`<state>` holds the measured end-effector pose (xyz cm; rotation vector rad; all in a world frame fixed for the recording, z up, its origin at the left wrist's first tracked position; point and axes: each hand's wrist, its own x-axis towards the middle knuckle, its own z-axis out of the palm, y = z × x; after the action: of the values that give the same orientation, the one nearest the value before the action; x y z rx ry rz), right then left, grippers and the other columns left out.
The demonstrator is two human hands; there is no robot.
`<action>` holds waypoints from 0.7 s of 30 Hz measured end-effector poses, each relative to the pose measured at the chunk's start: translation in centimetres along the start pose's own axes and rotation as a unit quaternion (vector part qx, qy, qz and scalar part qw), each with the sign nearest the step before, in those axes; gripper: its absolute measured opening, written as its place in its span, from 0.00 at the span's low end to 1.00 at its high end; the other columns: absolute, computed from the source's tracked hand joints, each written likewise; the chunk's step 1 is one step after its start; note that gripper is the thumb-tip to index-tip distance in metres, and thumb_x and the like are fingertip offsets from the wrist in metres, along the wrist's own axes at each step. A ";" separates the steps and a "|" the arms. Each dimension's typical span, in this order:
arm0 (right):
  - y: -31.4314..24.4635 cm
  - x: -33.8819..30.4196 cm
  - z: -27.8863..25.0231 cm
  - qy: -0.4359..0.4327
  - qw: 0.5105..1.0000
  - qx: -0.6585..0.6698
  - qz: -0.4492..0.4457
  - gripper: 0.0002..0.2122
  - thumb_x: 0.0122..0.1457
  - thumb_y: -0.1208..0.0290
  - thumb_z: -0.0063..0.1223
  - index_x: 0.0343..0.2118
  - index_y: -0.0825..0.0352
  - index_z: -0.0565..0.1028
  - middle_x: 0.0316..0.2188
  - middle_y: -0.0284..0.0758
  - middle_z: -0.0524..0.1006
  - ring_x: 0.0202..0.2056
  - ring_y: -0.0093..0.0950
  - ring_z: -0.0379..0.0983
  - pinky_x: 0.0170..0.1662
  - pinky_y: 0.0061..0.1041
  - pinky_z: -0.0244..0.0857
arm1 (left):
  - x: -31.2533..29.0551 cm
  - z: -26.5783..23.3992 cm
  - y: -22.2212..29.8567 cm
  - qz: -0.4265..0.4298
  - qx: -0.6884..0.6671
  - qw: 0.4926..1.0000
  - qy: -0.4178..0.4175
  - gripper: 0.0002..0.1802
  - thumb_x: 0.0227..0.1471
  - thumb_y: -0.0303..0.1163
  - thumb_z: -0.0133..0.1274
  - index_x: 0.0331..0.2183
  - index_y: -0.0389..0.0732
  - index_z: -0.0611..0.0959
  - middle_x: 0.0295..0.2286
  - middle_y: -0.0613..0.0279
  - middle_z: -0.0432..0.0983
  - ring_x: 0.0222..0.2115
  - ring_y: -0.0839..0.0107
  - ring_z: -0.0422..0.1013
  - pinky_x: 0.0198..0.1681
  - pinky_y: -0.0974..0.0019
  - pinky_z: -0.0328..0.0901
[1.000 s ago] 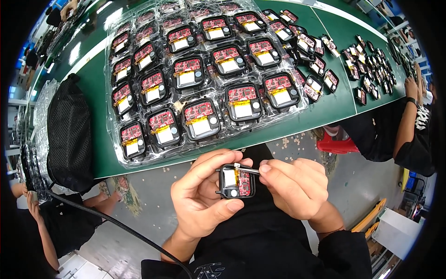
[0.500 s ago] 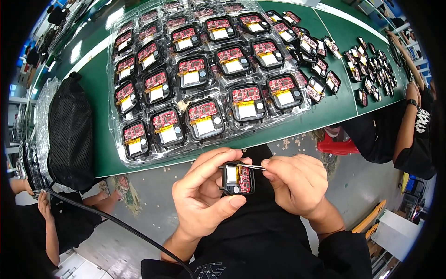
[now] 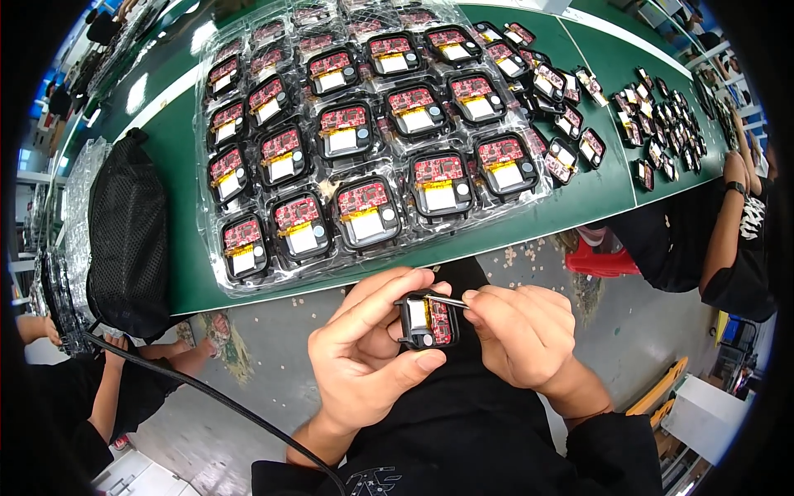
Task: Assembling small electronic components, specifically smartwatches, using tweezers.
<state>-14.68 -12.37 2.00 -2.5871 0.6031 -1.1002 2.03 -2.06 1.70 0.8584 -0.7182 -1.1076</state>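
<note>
Green worktop across the upper half, curving with the lens, its near edge running just above both hands. On it, a wide clear plastic tray packed with rows of small black-cased modules, each showing a red circuit board and a pale battery with a yellow strip. Black mesh bag standing at the tray's left, touching the worktop's left end. Loose scatter of similar small modules lying to the right of the tray, well apart from the hands. Another person's arm in a dark sleeve, reaching in at the far right edge. Black cable trailing from the bag down toward the lower edge.

Below the worktop's near edge, over a dark shirt: left hand wrapped around one small black module, thumb under it and fingers curled over its top and left side, clamped firmly on the case. Module held upright, off the worktop, between both hands, red board and pale battery facing up. Right hand just beside it, fingers pinched tight on thin metal tweezers, tips resting on the module's top right corner.
</note>
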 end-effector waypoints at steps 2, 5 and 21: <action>-0.1 0.3 -0.6 -0.013 1.000 -0.012 -0.005 0.11 0.50 0.77 0.67 0.36 0.72 0.80 0.26 0.36 0.81 0.20 0.24 0.75 0.21 0.22 0.66 | 0.1 0.0 0.1 -0.003 0.023 1.000 -0.002 0.34 0.47 0.14 0.66 0.55 0.22 0.73 0.55 0.41 0.65 0.56 0.50 0.69 0.59 0.54 0.70; -0.1 1.3 -1.5 -0.075 0.997 0.027 0.007 0.10 0.50 0.78 0.67 0.36 0.71 0.80 0.27 0.37 0.81 0.21 0.26 0.77 0.23 0.23 0.69 | -0.7 -0.1 1.0 0.003 0.023 1.000 -0.010 0.34 0.46 0.14 0.66 0.55 0.23 0.73 0.54 0.43 0.65 0.57 0.50 0.68 0.58 0.55 0.70; 1.7 -0.2 -4.5 0.022 0.974 0.157 0.161 0.07 0.55 0.79 0.64 0.36 0.70 0.78 0.28 0.39 0.83 0.27 0.33 0.81 0.31 0.25 0.74 | 15.0 -2.7 13.1 0.246 0.573 0.777 0.083 0.10 0.46 0.16 0.66 0.33 0.28 0.81 0.34 0.59 0.79 0.36 0.73 0.78 0.42 0.71 0.74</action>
<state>-18.54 -14.11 4.32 -2.1131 0.7597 -1.0486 14.68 -13.06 12.80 1.6281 -1.4006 0.0088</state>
